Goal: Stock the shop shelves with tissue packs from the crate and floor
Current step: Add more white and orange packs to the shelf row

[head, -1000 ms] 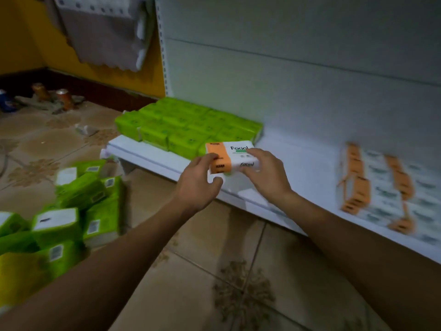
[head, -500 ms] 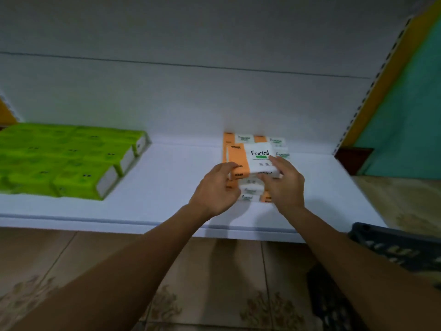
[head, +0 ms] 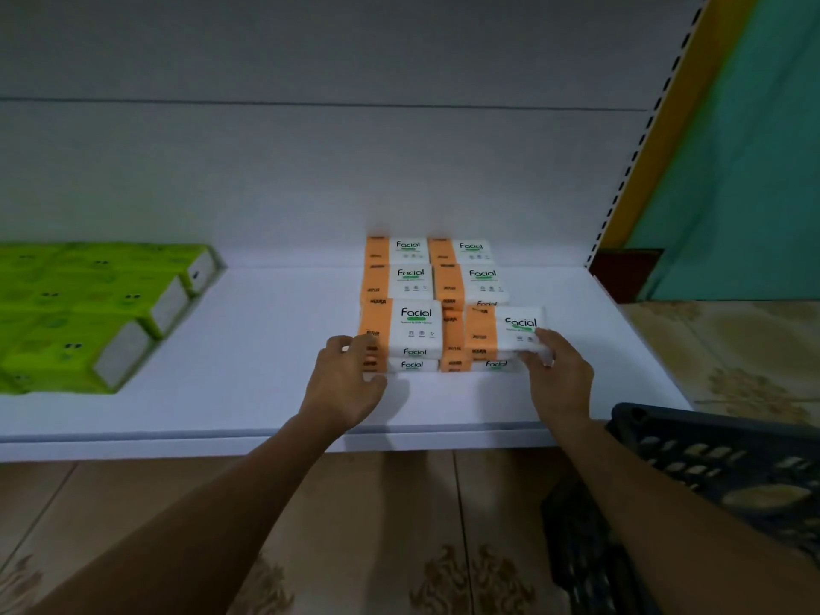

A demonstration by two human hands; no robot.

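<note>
Orange-and-white "Facial" tissue packs (head: pixel 415 277) stand in two stacked columns on the white bottom shelf (head: pixel 266 392). My right hand (head: pixel 560 377) grips the top front-right pack (head: pixel 501 328) by its right end; it sits slightly tilted on its stack. Fingers apart, my left hand (head: pixel 344 383) rests against the left side of the front-left stack (head: pixel 415 328) and holds nothing. Bright green tissue packs (head: pixel 88 312) fill the shelf's left part.
A dark slotted plastic crate (head: pixel 719 454) stands on the tiled floor (head: pixel 377 548) at the lower right, close to my right forearm. The shelf's perforated upright (head: pixel 643 126) marks its right end, with a yellow and teal wall beyond. Bare shelf lies between the two pack groups.
The view swung right from the green packs to the orange stacks. The orange pack carried in both hands came down onto the stacks; my left hand let go and slid to the left stack's side.
</note>
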